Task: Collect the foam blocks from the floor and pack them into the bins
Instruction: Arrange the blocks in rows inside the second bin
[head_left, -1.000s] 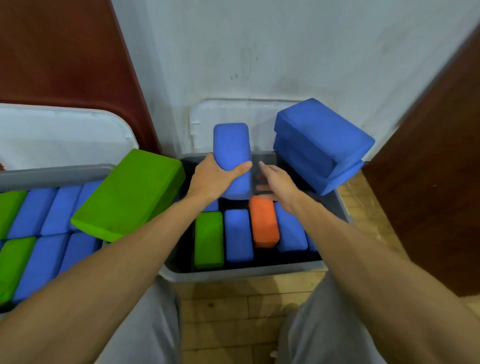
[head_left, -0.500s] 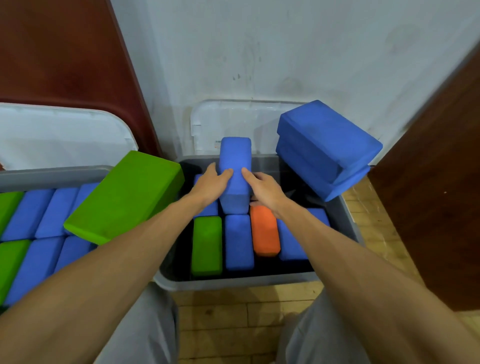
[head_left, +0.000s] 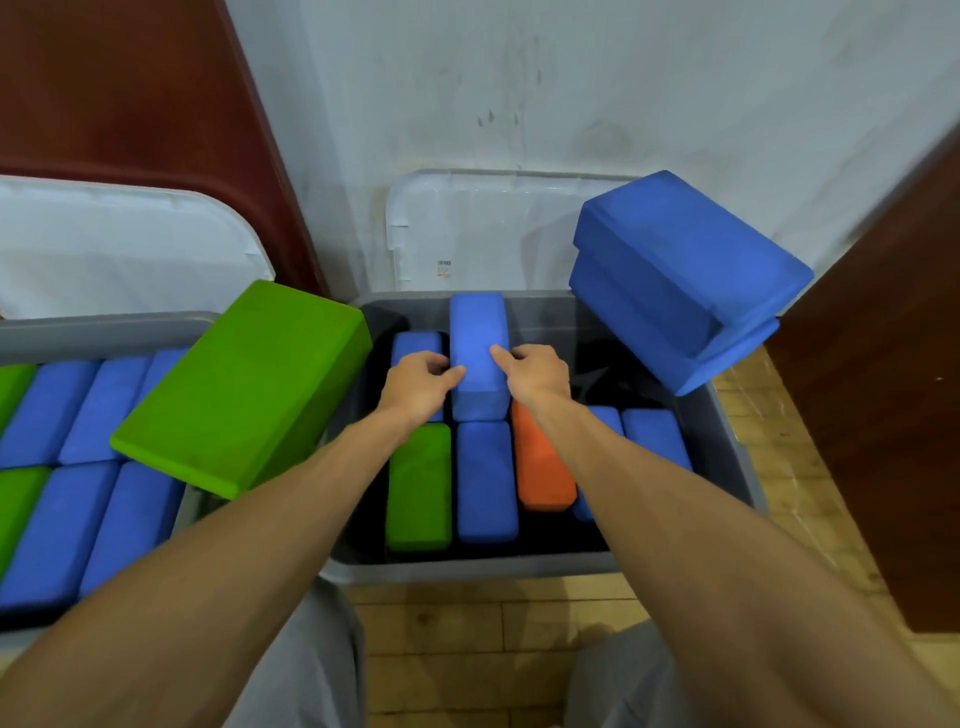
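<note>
A blue foam block (head_left: 478, 343) stands on edge in the back row of the grey bin (head_left: 727, 447). My left hand (head_left: 418, 387) grips its left side and my right hand (head_left: 535, 371) grips its right side, thumbs on its top. In the front row of the bin lie a green block (head_left: 418, 486), a blue block (head_left: 485, 480), an orange block (head_left: 543, 467) and another blue block (head_left: 657, 436). Two stacked blue blocks (head_left: 680, 275) rest on the bin's right rim. A big green block (head_left: 244, 384) lies tilted across the gap to the left bin (head_left: 93, 330).
The left bin is filled with blue and green blocks on edge. White lids (head_left: 498, 228) lean against the wall behind both bins. Dark red wooden panels (head_left: 883, 395) stand at right and back left. Wooden floor (head_left: 467, 634) lies in front, between my knees.
The held blue block has come down into the bin's back row. My right hand moved in from the right and now grips it together with my left hand.
</note>
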